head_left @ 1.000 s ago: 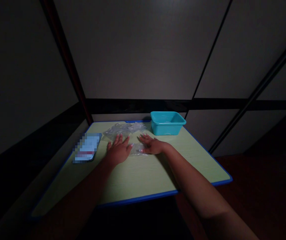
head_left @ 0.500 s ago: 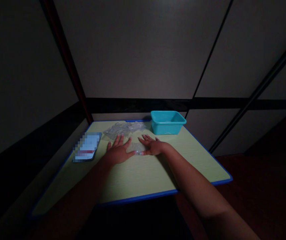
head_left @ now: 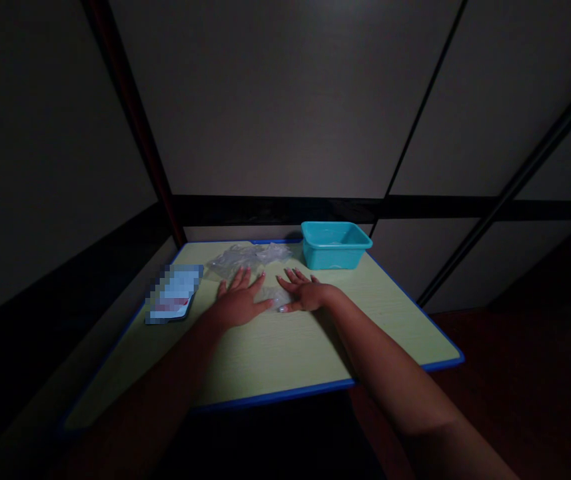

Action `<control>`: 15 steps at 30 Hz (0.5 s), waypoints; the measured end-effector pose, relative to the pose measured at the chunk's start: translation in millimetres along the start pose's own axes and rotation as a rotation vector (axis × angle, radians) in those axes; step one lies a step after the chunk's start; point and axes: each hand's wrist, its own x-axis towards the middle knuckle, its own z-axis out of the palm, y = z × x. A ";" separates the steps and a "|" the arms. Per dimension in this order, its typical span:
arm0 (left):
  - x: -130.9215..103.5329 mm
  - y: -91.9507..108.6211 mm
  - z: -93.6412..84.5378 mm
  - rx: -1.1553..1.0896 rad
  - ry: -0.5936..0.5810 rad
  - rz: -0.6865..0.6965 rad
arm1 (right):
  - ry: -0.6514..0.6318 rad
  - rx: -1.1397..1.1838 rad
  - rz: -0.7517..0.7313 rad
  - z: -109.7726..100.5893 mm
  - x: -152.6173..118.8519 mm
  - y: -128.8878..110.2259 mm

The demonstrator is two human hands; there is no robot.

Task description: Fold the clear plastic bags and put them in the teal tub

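Observation:
A small clear plastic bag point(head_left: 275, 298) lies flat on the pale yellow-green table point(head_left: 285, 360), partly hidden under my hands. My left hand point(head_left: 239, 301) rests palm down over its left side, with the fingers spread. On the other side, my right hand point(head_left: 302, 293) lies palm down with its fingers apart and its thumb toward the left thumb. Just beyond my fingertips is a crumpled heap of clear plastic bags point(head_left: 245, 259). Neither hand grips anything.
A turquoise plastic basin point(head_left: 335, 253) stands at the back right of the table. At the left edge lies a phone point(head_left: 178, 293) with its screen lit and blurred. Behind the table rises a panelled wall point(head_left: 275, 120).
My left hand has shifted very slightly to the right, and its fingers are a little higher in view. The thumbs have parted slightly over the small bag. Everything else looks the same.

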 end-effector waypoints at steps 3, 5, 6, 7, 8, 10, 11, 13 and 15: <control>-3.4 9.9 4.3 -0.023 0.063 0.138 | 0.007 -0.007 0.015 0.1 0.4 -0.5; -5.8 17.5 9.6 -0.040 0.082 0.221 | 0.011 -0.025 0.032 0.2 1.0 -1.1; -6.8 21.2 12.5 -0.047 0.087 0.254 | 0.011 -0.034 0.041 0.2 1.5 -1.6; -7.5 24.7 15.1 -0.054 0.090 0.279 | 0.012 -0.041 0.050 0.4 2.1 -2.1; -8.0 28.0 17.5 -0.059 0.092 0.298 | 0.014 -0.042 0.057 0.6 2.9 -2.7; -7.9 33.2 20.9 -0.067 0.094 0.329 | 0.023 -0.034 0.068 1.2 4.7 -4.4; -7.6 35.1 22.0 -0.070 0.093 0.343 | 0.027 -0.031 0.073 1.6 5.7 -5.5; -6.4 37.5 23.3 -0.079 0.090 0.368 | 0.033 -0.038 0.084 2.3 7.6 -8.2; -5.0 37.9 24.1 -0.096 0.084 0.378 | 0.033 -0.058 0.090 2.7 8.7 -11.3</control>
